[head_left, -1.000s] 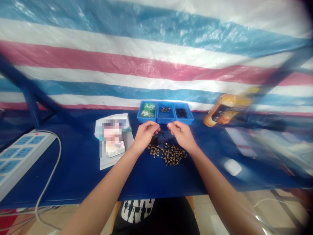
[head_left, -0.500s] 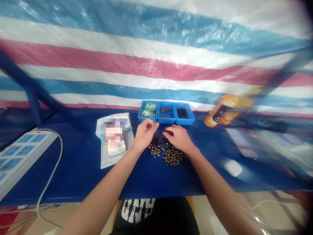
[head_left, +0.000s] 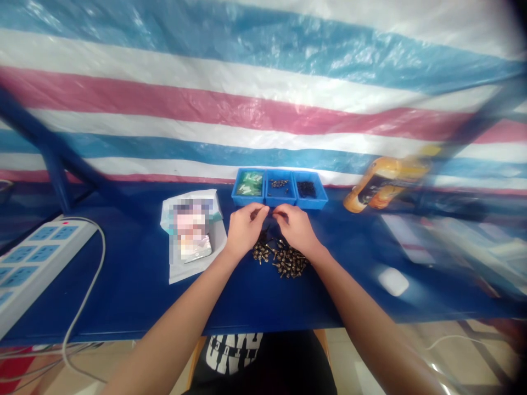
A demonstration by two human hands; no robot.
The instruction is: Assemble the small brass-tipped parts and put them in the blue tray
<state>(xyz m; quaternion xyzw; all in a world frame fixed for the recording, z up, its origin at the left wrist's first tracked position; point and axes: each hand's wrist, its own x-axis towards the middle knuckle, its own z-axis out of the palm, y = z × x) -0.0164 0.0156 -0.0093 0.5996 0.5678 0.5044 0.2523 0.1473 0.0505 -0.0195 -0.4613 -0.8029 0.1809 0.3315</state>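
Observation:
My left hand [head_left: 246, 226] and my right hand [head_left: 295, 227] meet fingertip to fingertip just in front of the blue bins. Both are closed in a pinch; whatever sits between the fingertips is too small to make out. Below them lies a pile of small brass-coloured metal parts [head_left: 290, 262], with a smaller cluster of similar parts [head_left: 261, 252] at its left. Behind the hands, the middle blue bin [head_left: 281, 201] holds a few small metal pieces. Tiny black parts [head_left: 306, 190] fill the right bin, and a green-and-white packet [head_left: 250, 184] lies in the left one.
A white plastic bag [head_left: 193, 270] with a phone-like item lies left of my hands. Farther left are a white power strip [head_left: 78, 230] and its cable. On the right stand orange drink bottles [head_left: 373, 184] and a white rounded case [head_left: 393, 281]. A striped sheet [head_left: 263, 109] hangs behind.
My right hand has risen from over the pile and moved left toward my left hand. Its fingers have closed into a pinch, and the fingertips of both hands now come together.

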